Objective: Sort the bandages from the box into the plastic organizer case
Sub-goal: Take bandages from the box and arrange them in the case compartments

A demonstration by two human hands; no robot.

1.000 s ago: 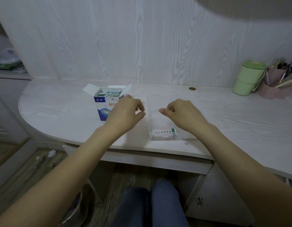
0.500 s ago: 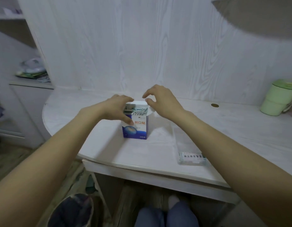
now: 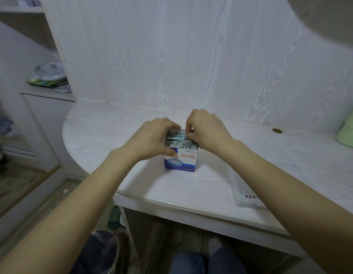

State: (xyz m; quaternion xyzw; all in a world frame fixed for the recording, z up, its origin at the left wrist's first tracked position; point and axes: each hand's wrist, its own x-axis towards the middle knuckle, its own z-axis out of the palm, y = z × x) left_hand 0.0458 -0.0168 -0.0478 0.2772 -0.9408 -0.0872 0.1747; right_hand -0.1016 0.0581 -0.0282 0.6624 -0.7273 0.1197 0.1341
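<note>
Left hand (image 3: 151,138) gripping the open box (image 3: 180,161) by its left side; right hand (image 3: 206,126) pinching bandages (image 3: 176,140) at the box's open top. Box upright near the table's (image 3: 270,165) rounded left end; clear organizer case (image 3: 243,191) by the front edge, well to its right

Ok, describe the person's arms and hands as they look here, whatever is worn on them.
Both forearms are bare up to the frame edge: no sleeves show. The left hand and right hand wear no gloves, and no watch, bracelet or ring is visible. Nails look short and unpainted, though blurred.
</note>
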